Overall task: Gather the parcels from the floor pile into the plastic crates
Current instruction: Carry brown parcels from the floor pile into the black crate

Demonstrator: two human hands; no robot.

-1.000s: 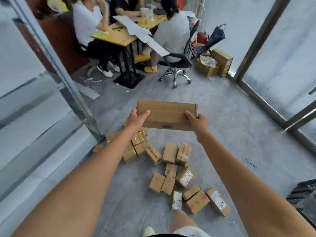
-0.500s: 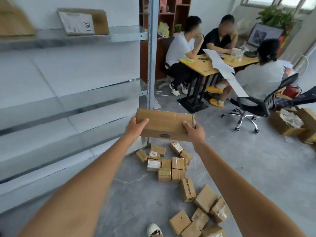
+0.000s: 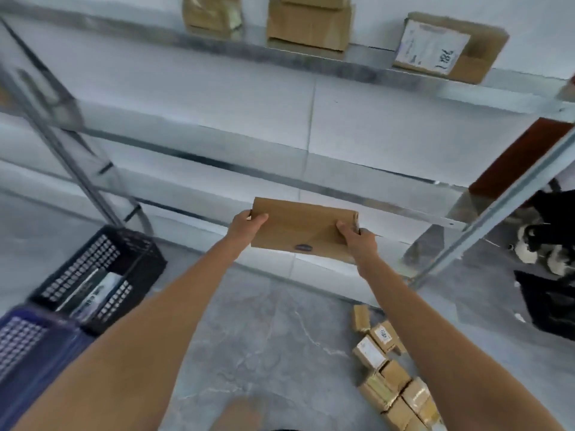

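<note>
Left hand (image 3: 245, 223) and right hand (image 3: 357, 241) each gripped an end of a flat cardboard parcel (image 3: 303, 228), thumbs on top, held in the air before the metal shelving (image 3: 311, 178). Black crate (image 3: 102, 272) and blue crate (image 3: 28, 343) stood lower left. Floor pile (image 3: 392, 377) lay lower right.

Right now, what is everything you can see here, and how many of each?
Flat brown cardboard parcel: one, held up at both ends before the shelves.
Small brown cardboard parcels: a pile, about ten, on the grey floor, lower right.
Black plastic crate: one, floor left, with something pale inside.
Blue plastic crate: one, beside the black one, nearer.
Grey metal shelf rack: one, along the wall.
Brown boxes on the top shelf: three or more.
Left hand: grips the parcel's left end.
Right hand: grips its right end.
</note>
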